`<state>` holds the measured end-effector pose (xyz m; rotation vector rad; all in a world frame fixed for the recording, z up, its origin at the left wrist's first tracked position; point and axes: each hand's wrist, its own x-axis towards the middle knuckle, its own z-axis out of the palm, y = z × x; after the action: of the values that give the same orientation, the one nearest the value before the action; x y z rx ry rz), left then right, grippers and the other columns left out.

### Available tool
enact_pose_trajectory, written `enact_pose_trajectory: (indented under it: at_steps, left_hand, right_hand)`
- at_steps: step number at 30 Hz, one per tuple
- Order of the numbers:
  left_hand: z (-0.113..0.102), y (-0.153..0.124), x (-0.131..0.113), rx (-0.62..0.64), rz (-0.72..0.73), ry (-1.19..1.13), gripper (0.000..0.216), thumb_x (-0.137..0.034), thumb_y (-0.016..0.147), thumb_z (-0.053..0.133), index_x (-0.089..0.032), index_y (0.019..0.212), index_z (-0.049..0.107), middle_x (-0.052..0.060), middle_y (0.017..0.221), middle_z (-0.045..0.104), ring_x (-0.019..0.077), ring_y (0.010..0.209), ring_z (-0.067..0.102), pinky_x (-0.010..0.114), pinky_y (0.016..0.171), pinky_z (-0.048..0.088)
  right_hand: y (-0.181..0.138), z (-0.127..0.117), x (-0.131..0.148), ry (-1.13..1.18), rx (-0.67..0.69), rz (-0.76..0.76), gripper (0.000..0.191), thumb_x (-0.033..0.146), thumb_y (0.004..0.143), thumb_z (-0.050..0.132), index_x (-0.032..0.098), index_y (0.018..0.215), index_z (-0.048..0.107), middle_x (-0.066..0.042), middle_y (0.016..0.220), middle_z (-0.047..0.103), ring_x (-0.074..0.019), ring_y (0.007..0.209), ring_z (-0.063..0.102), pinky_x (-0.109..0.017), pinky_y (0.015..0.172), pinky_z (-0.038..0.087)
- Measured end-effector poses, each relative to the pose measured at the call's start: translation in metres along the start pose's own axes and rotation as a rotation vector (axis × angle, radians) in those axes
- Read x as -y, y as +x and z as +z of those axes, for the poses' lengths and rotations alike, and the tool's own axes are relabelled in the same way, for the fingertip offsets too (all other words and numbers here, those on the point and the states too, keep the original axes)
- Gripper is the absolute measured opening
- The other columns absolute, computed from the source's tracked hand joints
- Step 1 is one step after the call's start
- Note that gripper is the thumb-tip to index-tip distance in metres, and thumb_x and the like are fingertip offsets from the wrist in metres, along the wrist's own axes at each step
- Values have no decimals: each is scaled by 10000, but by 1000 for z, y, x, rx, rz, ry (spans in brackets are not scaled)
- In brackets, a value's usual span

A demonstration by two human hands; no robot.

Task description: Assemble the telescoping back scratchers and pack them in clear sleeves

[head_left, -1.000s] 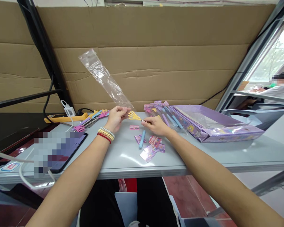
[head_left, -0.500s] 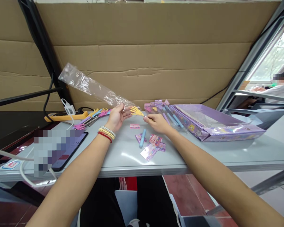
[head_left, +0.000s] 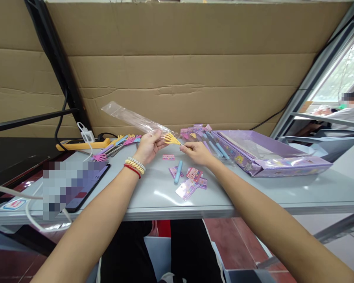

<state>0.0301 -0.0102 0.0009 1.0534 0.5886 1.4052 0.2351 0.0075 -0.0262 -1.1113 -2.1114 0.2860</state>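
Observation:
My left hand (head_left: 150, 147) is closed on the lower end of a long clear plastic bag (head_left: 132, 118), which slants up to the left. In my right hand (head_left: 198, 152) is a back scratcher with a yellow hand-shaped head (head_left: 171, 138); my fingers wrap its shaft and hide the rest. The yellow head points left and lies at the bag's lower end, close to my left fingers; whether it is inside cannot be made out. Below my hands lie a blue handle-like stick (head_left: 178, 171) and several small printed cards (head_left: 187, 189). A pink card (head_left: 168, 157) lies apart from them.
More back scratchers (head_left: 118, 147) lie at the left by a yellow power strip (head_left: 82, 144). A phone (head_left: 88, 188) rests nearer the front. Bagged scratchers with cards (head_left: 215, 145) sit beside a purple box (head_left: 292, 167). Cardboard (head_left: 179, 70) stands behind; another person (head_left: 348, 114) is far right.
The bag's far end has dropped and swung right, so the bag looks narrower. Both hands and the yellow scratcher head have shifted only slightly to the right.

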Motion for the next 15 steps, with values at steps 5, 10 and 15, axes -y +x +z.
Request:
enact_pose_trajectory:
  at_steps: [5, 10, 15]
  left_hand:
    - [1, -1, 7, 102, -72, 75, 168, -281, 871, 589, -115, 877, 614, 99, 851, 729, 167, 744, 710, 301, 769, 560]
    - [0, 2, 14, 134, -94, 154, 182, -287, 832, 652, -115, 881, 615, 124, 933, 729, 180, 821, 708, 294, 777, 546]
    - [0, 2, 24, 171, -126, 240, 276, -342, 767, 721, -143, 936, 632, 110, 1010, 716, 182, 846, 699, 302, 772, 541]
  right_hand:
    - [0, 1, 0, -17, -42, 6, 480, 569, 856, 437, 165, 612, 530, 38, 535, 364, -94, 545, 325, -249, 531, 229]
    - [0, 1, 3, -88, -80, 50, 445, 550, 856, 456, 149, 912, 640, 18, 559, 503, -126, 553, 428, -255, 551, 279]
    - [-3, 1, 13, -78, -73, 47, 446, 495, 874, 451, 125, 1093, 568, 19, 556, 517, -146, 529, 458, -262, 536, 303]
